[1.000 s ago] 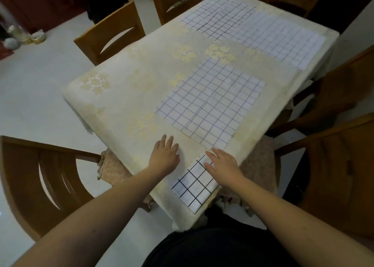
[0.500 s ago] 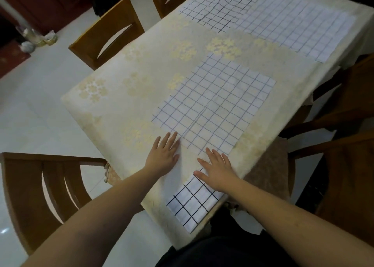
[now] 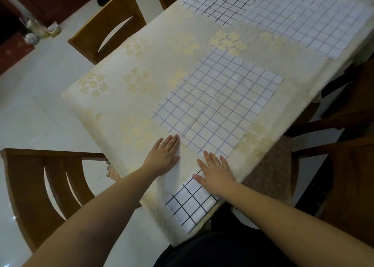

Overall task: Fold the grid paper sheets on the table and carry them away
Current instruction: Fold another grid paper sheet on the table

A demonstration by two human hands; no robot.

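Flat, both the left hand [image 3: 165, 155] and right hand [image 3: 216, 175] press the creased, black-gridded white sheet [image 3: 218, 104], fingers straight.

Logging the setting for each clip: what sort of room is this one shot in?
Most likely a home dining room. A table with a floral tablecloth has wooden chairs around it on a pale tiled floor, and grid paper sheets lie spread on the table.

Head-worn view, forward and down over table [image 3: 141, 68]
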